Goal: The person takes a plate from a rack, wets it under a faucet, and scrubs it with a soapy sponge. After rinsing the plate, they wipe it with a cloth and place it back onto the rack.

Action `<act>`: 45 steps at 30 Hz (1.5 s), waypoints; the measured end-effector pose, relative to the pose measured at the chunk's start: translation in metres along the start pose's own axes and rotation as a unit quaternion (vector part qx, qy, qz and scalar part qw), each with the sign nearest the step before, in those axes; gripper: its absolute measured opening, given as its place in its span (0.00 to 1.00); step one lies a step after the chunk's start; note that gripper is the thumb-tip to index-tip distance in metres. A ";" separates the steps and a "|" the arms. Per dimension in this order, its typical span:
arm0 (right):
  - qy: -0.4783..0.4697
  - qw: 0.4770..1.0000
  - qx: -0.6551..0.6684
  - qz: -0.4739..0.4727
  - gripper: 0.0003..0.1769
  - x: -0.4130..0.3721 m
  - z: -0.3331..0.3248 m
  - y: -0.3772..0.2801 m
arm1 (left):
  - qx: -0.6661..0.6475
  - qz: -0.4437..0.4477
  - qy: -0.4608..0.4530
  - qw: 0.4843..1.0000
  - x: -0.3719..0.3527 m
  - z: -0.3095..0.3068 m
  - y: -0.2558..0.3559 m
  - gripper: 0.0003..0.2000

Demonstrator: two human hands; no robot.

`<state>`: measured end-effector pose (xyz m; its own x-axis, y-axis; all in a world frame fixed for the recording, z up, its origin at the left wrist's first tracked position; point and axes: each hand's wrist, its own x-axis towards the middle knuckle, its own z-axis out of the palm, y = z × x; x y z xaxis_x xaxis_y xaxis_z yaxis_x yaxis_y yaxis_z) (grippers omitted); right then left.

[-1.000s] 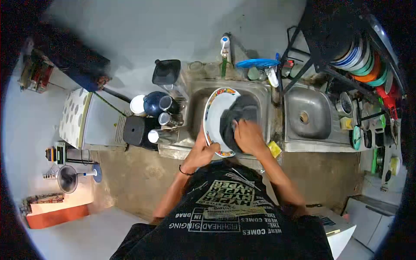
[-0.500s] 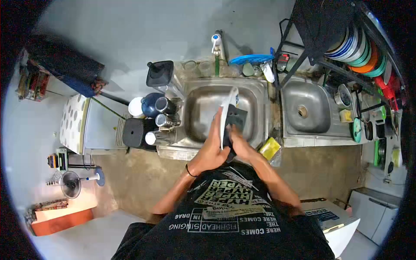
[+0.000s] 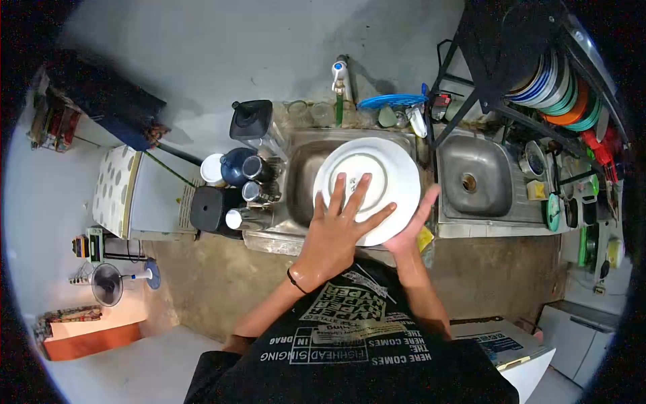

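Note:
A white plate (image 3: pixel 398 176) is held over the left sink basin (image 3: pixel 300 176), its round face turned up toward me. My left hand (image 3: pixel 336 229), with a dark band at the wrist, lies on the lower left of the plate with its fingers spread flat. From beneath, my right hand (image 3: pixel 412 232) supports the plate's lower right edge. Its thumb points up outside the rim, and its other fingers are hidden under the plate. The dark flat piece seen earlier is out of sight.
Behind the basin stands a faucet (image 3: pixel 338 77) with a green hose end. Glasses (image 3: pixel 254 192) and dark containers (image 3: pixel 214 207) crowd the left side. A second basin (image 3: pixel 474 175) is on the right, below a black rack holding plates (image 3: pixel 558 94). A yellow sponge (image 3: pixel 424 238) shows near my right hand.
The plate has turned from edge-on to face-up. My left hand has moved from its side onto its face, and my right hand has gone to its right edge. The dark piece has disappeared from view.

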<state>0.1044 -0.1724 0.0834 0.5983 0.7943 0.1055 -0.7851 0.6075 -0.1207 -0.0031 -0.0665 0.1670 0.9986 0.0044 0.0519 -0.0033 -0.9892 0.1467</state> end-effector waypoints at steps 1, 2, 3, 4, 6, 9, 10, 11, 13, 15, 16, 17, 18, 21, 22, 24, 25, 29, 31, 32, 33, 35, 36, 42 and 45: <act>0.144 0.982 -0.109 -0.057 0.40 -0.012 -0.016 -0.002 | -0.018 0.002 -0.005 1.000 0.000 -0.005 0.002 0.43; 0.128 0.987 -0.094 -0.026 0.38 -0.017 -0.029 -0.004 | -0.036 0.003 -0.009 0.999 -0.001 -0.009 0.004 0.44; 0.113 0.990 -0.080 0.004 0.35 -0.019 -0.029 -0.006 | -0.075 0.013 -0.027 0.997 -0.001 -0.013 0.002 0.47; 0.096 0.993 -0.066 0.034 0.33 -0.018 -0.027 -0.008 | -0.140 0.019 -0.004 0.990 -0.003 -0.011 -0.003 0.47; 0.213 0.974 -0.067 0.029 0.35 -0.017 -0.022 -0.009 | -0.264 0.030 0.043 0.963 -0.008 -0.001 -0.018 0.48; 0.235 0.967 -0.097 0.000 0.40 -0.018 -0.011 -0.006 | -0.437 -0.094 0.323 0.834 -0.016 0.037 -0.039 0.32; 0.206 0.975 -0.086 0.006 0.40 -0.019 -0.013 -0.004 | -0.470 -0.175 0.395 0.770 -0.014 0.045 -0.043 0.28; 0.178 0.981 -0.077 0.012 0.40 -0.020 -0.015 -0.003 | -0.548 -0.210 0.422 0.691 -0.015 0.058 -0.052 0.27; 0.169 0.981 -0.098 0.011 0.39 -0.021 -0.014 -0.001 | -0.758 -0.279 0.332 0.487 -0.018 0.097 -0.088 0.26; 0.195 0.975 -0.106 0.015 0.38 -0.022 -0.027 0.003 | -0.758 -0.144 0.263 0.579 -0.030 0.108 -0.078 0.25; 0.208 0.972 -0.110 0.016 0.37 -0.019 -0.023 0.004 | -0.787 -0.159 0.250 0.541 -0.026 0.121 -0.077 0.26; 0.178 0.982 -0.054 0.030 0.35 -0.016 -0.016 0.006 | -0.813 -0.174 0.239 0.501 -0.022 0.135 -0.076 0.27; 0.187 0.980 -0.057 0.041 0.34 -0.016 -0.016 0.006 | -0.861 -0.200 0.235 0.405 -0.020 0.147 -0.077 0.32; 0.216 0.971 -0.081 0.056 0.30 -0.017 -0.022 0.006 | -0.947 -0.146 0.165 0.233 -0.008 0.088 -0.067 0.36; 0.274 0.954 -0.091 0.079 0.27 -0.021 -0.021 0.003 | -0.957 -0.150 0.151 0.196 -0.009 0.087 -0.071 0.38; 0.267 0.957 -0.077 0.079 0.26 -0.018 -0.019 0.006 | -0.977 -0.120 0.122 0.131 -0.011 0.083 -0.075 0.42; 0.268 0.955 -0.097 0.079 0.26 -0.017 -0.016 0.008 | -0.978 -0.118 0.124 0.117 -0.012 0.079 -0.072 0.42; 0.259 0.947 -0.173 0.077 0.28 -0.012 -0.018 0.014 | -0.982 -0.087 0.121 0.119 -0.014 0.065 -0.061 0.40; 0.270 0.938 -0.207 0.069 0.28 -0.010 -0.024 0.017 | -0.969 -0.116 0.151 0.158 -0.016 0.076 -0.067 0.36; 0.273 0.933 -0.227 0.066 0.28 -0.011 -0.024 0.018 | -0.961 -0.131 0.167 0.177 -0.017 0.080 -0.070 0.34; 0.275 0.927 -0.246 0.063 0.28 -0.012 -0.024 0.019 | -0.960 -0.127 0.173 0.181 -0.017 0.080 -0.072 0.29; 0.263 0.929 -0.253 0.067 0.27 -0.013 -0.016 0.018 | -0.935 -0.148 0.192 0.260 -0.017 0.079 -0.074 0.29; 0.259 0.929 -0.256 0.068 0.27 -0.014 -0.013 0.018 | -0.919 -0.159 0.200 0.299 -0.018 0.079 -0.075 0.28; 0.228 0.920 -0.307 0.086 0.30 -0.029 -0.016 0.010 | -0.914 -0.156 0.179 0.330 -0.031 0.091 -0.091 0.26; 0.244 0.865 -0.435 0.060 0.35 -0.036 -0.017 0.009 | -0.899 -0.192 0.124 0.373 -0.038 0.097 -0.115 0.26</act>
<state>0.0787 -0.1955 0.0614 0.6845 0.6323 -0.3628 -0.5556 0.1302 -0.8212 -0.0359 0.0326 0.0527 0.9087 0.3289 -0.2570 -0.1145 0.7884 0.6044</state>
